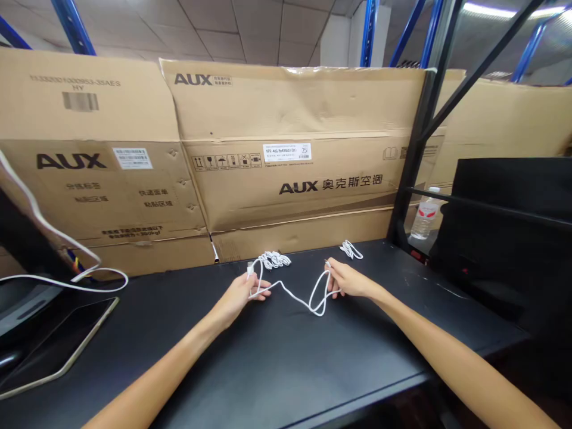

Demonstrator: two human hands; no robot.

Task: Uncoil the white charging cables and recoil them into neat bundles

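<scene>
Left grip point(236, 296) pinches one plug end point(250, 270) | right grip point(347, 280) clasps the other | white cable point(310, 307) sags between, above the counter point(286, 363), parted, I'd say, so loops hang loose | coiled bundle point(274, 260) behind, seemingly parked clear

The left forearm point(179, 353) and right forearm point(431, 330) angle inward; the left hand point(239, 295) and right hand point(349, 279) are apart, fingers point(333, 268) bent.
</scene>
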